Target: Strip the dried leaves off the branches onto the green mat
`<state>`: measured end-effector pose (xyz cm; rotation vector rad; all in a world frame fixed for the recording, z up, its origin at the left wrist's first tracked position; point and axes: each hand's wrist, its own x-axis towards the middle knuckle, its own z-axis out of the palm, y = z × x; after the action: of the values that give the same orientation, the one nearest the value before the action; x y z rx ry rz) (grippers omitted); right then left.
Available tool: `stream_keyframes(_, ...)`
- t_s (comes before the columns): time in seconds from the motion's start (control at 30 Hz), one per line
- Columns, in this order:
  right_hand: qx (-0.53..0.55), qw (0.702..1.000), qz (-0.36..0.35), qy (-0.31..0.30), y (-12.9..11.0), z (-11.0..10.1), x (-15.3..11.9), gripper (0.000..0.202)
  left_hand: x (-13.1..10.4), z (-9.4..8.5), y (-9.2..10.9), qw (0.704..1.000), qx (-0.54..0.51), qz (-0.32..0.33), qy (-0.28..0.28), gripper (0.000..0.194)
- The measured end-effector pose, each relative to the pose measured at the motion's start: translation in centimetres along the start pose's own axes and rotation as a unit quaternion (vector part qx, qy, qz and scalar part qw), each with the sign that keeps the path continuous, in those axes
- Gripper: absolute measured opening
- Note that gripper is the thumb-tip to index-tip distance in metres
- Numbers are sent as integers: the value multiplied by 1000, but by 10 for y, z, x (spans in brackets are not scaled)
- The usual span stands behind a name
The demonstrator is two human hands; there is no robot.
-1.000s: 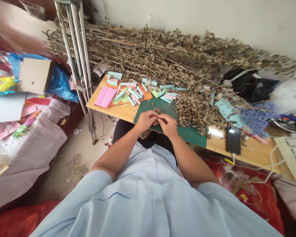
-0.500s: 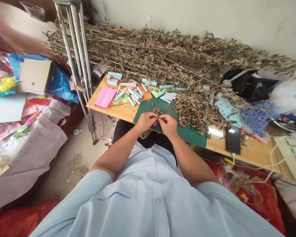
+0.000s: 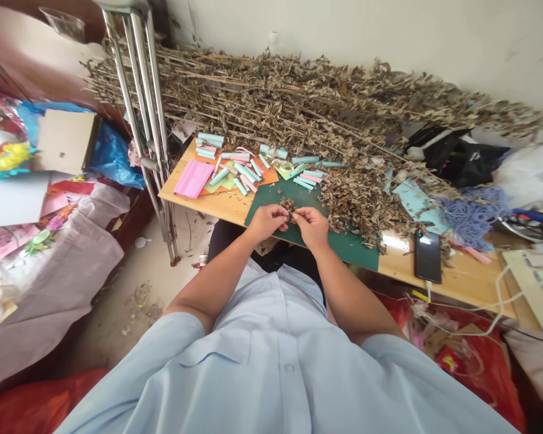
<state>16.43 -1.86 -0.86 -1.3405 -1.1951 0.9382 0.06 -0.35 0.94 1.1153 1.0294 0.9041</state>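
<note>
Above the front edge of a green mat (image 3: 355, 248), my left hand (image 3: 268, 220) and my right hand (image 3: 312, 226) meet almost fingertip to fingertip. Both are closed in a pinch on dried leaves (image 3: 288, 206), small brown crumpled bits between and just beyond the fingers. How much each hand grips is partly hidden by the fingers. To the right of my right hand lies a heap of loose dried leaves (image 3: 350, 202) on the mat. Pale blue and pink paper rolls (image 3: 244, 172) are scattered behind and left of my hands, beside a pink folded paper (image 3: 193, 178).
Dried leafy stalks (image 3: 271, 96) lie along the wall at the table's back. Metal crutches (image 3: 140, 90) stand at the table's left end. A black phone (image 3: 428, 256) with a cable, purple cord (image 3: 473, 217) and a black bag (image 3: 461, 154) lie on the right.
My right hand has shifted slightly right, and its fingertips have drawn a little away from the left ones. My left hand stays nearly in place.
</note>
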Motion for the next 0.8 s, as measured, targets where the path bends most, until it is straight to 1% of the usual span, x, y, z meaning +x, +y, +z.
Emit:
stream_keyframes(0.17,-51,997,-32,-40,0,-1,-2,20,1,0,-4,1000,-14,12,-10,21)
stream_keyframes(0.3,-59,996,-38,-51,0,-3,-3,17,1,-1,-3,1000,10,10,-15,14)
stream_keyframes(0.47,-68,994,-63,-63,0,-4,-3,17,0,1,-1,1000,17,6,2,7)
stream_keyframes(0.6,-68,991,-99,-59,-1,-3,-4,16,1,2,-5,1000,26,12,13,5)
stream_keyframes(0.7,-95,987,-121,-52,-3,-1,-5,14,1,2,-9,999,38,25,13,5)
stream_keyframes(0.8,-124,983,-127,-54,-3,-1,-5,16,2,2,-12,999,35,38,14,4)
